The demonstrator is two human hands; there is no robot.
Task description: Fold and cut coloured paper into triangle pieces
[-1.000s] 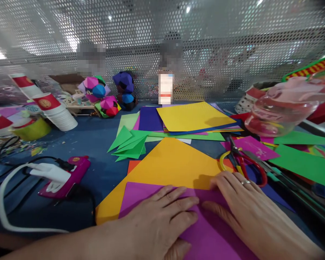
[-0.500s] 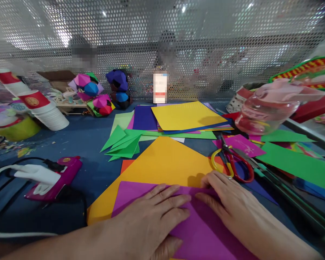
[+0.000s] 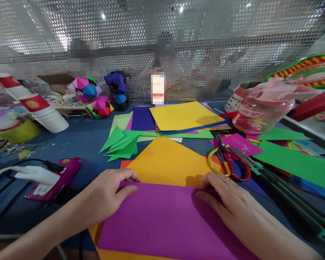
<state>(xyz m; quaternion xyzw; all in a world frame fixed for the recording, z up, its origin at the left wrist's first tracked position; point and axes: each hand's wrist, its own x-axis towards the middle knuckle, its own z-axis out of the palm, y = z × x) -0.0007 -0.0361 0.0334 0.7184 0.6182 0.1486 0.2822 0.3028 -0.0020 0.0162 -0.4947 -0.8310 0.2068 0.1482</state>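
Observation:
A purple paper sheet (image 3: pixel 162 220) lies flat near me on top of an orange sheet (image 3: pixel 169 160). My left hand (image 3: pixel 107 193) rests at the purple sheet's far left corner, fingertips on its edge. At the sheet's far right corner my right hand (image 3: pixel 226 198) presses down with its fingers spread. Neither hand grips anything else. Red and yellow scissors (image 3: pixel 229 160) lie just beyond my right hand.
A stack of coloured sheets topped by yellow (image 3: pixel 185 115) sits farther back, with folded green paper pieces (image 3: pixel 121 142) to its left. A pink glue gun (image 3: pixel 52 177) with cables lies at left, paper cups (image 3: pixel 47 112) behind it. A glass bowl (image 3: pixel 262 112) and green paper (image 3: pixel 292 160) are at right.
My left hand slid from the middle of the purple sheet out to its far left corner, and the sheet now lies flat and uncovered. The right hand stayed at the right corner.

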